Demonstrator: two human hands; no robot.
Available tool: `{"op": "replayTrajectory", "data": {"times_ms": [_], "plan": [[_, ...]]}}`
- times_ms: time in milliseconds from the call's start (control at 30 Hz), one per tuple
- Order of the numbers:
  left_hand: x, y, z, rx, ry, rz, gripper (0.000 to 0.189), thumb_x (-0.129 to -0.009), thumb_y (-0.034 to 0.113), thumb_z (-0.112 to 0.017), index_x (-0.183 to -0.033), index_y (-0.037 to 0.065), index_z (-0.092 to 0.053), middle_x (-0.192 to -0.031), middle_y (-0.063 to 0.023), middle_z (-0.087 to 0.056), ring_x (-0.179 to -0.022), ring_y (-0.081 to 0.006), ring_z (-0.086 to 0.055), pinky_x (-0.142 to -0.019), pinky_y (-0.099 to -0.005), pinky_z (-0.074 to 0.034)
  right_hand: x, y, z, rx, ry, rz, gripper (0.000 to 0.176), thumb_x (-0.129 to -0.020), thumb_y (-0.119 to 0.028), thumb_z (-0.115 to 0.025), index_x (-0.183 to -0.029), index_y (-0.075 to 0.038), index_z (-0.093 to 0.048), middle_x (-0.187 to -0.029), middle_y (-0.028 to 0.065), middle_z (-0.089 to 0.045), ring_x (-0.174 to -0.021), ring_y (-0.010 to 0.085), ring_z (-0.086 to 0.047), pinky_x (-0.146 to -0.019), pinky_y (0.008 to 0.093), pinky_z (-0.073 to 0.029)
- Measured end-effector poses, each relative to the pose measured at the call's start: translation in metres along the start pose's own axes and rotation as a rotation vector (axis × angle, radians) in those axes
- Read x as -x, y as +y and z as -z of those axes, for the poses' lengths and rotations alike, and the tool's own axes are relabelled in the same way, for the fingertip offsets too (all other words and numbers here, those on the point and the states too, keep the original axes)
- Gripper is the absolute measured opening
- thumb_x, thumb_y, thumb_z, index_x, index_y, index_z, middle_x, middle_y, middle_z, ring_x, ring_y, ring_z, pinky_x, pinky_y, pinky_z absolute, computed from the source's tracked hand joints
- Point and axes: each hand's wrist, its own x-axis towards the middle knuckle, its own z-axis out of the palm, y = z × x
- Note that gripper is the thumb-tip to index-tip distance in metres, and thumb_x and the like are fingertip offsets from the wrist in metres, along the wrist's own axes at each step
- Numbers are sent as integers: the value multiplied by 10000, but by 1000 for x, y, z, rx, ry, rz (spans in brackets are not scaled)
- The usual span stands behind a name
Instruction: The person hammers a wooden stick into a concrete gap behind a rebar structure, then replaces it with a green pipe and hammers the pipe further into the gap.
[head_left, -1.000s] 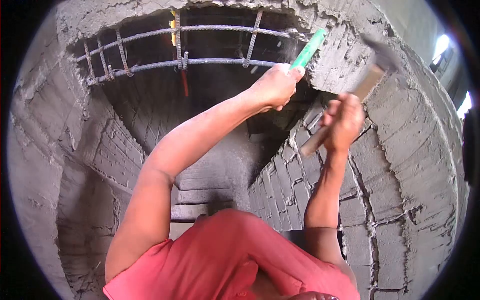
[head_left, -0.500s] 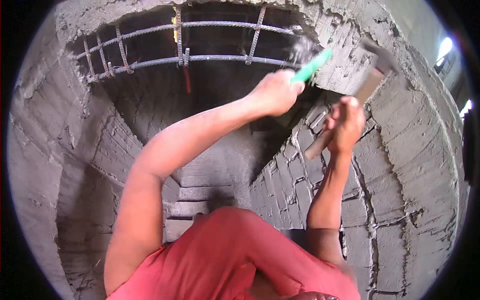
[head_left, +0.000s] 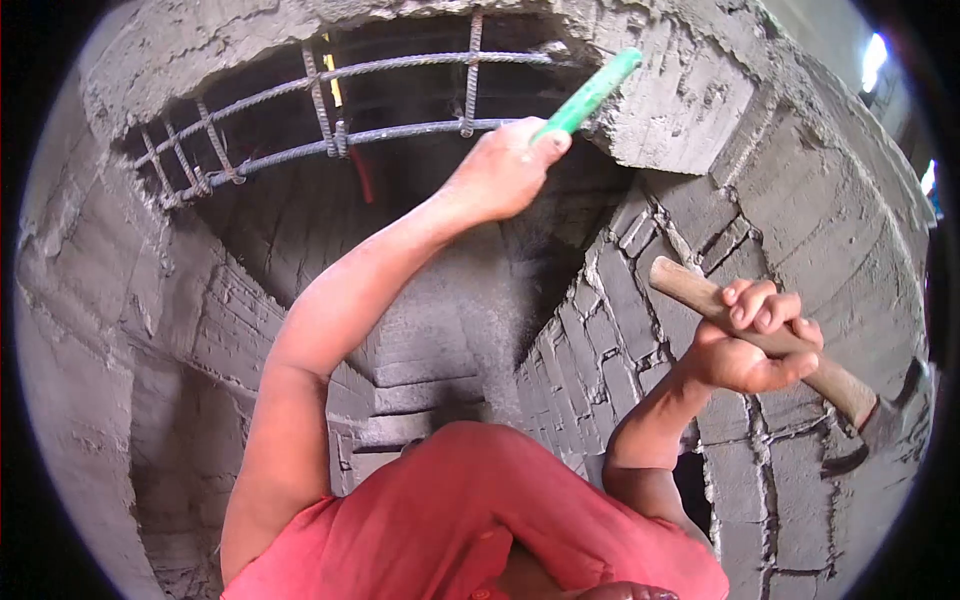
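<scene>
My left hand (head_left: 505, 168) is closed around a green chisel (head_left: 595, 92), just in front of the steel bars and the broken concrete edge. One end of the chisel slants up to the right; its other end is hidden behind the hand. Lower down on the right, my right hand (head_left: 757, 338) grips a hammer (head_left: 843, 388) by its wooden handle. The dark metal hammer head (head_left: 890, 425) hangs out to the lower right, well apart from the chisel. Rough grey concrete (head_left: 680, 110) borders the opening on its right side.
Crossed rebar (head_left: 400, 65) spans the dark opening at the top. A red strip (head_left: 362, 176) hangs below it. Grey walls with block-like joints (head_left: 735, 480) rise on both sides. Steps (head_left: 425, 395) lie below, in front of my body.
My right hand has swung the hammer away from the chisel, down and to the right, turning its head outward. The left hand with the chisel sits slightly further left and higher in view.
</scene>
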Motion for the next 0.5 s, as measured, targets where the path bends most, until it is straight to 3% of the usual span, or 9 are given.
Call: {"op": "replayTrajectory", "data": {"times_ms": [33, 167, 200, 267, 333, 400, 467, 500], "plan": [[0, -2, 3, 2, -4, 11, 468, -1021, 457, -483, -872, 18, -538, -634, -21, -480, -585, -117, -490, -560, -321, -423, -1, -1, 2, 21, 18, 10, 406, -1009, -558, -418, -1122, -184, -529, -740, 32, -479, -563, 161, -498, -554, 358, -498], [-2, -3, 12, -57, -35, 20, 479, -1023, 465, -480, -872, 13, -538, -638, -25, -480, -590, -117, -488, -565, -320, -426, -14, 9, -5, -57, 158, 143, 357, -1008, -546, -430, -1063, -216, -553, -753, 10, -502, -600, 163, -518, -612, 398, -516], [-4, -3, 13, -62, -37, 9, 479, -1023, 465, -480, -872, 13, -538, -638, -25, -480, -590, -117, -488, -565, -320, -426, -14, 20, -11, -181, 149, 185, 328, -1011, -530, -419, -1046, -237, -563, -746, 4, -502, -565, 165, -513, -579, 381, -517], [-4, -5, 15, 12, -79, 62, 468, -1027, 458, -472, -869, 24, -541, -639, -15, -483, -603, -111, -491, -579, -313, -426, -1, 59, -31, -137, 256, 262, 270, -1011, -434, -474, -1002, -174, -549, -717, 14, -497, -522, 148, -504, -526, 331, -506], [-5, -4, 14, -18, -42, 16, 457, -1028, 454, -472, -869, 31, -542, -634, -8, -481, -576, -103, -484, -545, -307, -420, 46, 140, -8, 817, 18, 446, 224, -993, -322, -538, -944, -107, -504, -675, 17, -480, -474, 129, -485, -452, 290, -470], [-2, 4, 10, -47, -11, -22, 447, -1029, 450, -472, -869, 38, -543, -630, -1, -479, -550, -96, -477, -511, -300, -414, 39, 114, -58, 103, 40, -961, 211, -974, -248, -579, -923, -72, -473, -657, 20, -477, -465, 122, -480, -418, 283, -450], [-2, 14, 14, 18, -53, 68, 429, -1025, 447, -479, -873, 51, -540, -623, 4, -482, -475, -85, -450, -417, -284, -376, 46, 111, -51, 53, 178, -913, 212, -977, -262, -571, -949, -74, -477, -655, 21, -478, -451, 124, -470, -393, 293, -434], [-1, 17, 16, 151, -73, 144, 427, -1018, 458, -487, -879, 58, -539, -614, 2, -482, -421, -86, -419, -356, -279, -339, 43, 100, -51, 29, 202, -786, 209, -980, -267, -571, -966, -81, -478, -655, 22, -477, -455, 122, -473, -392, 291, -433]]}}
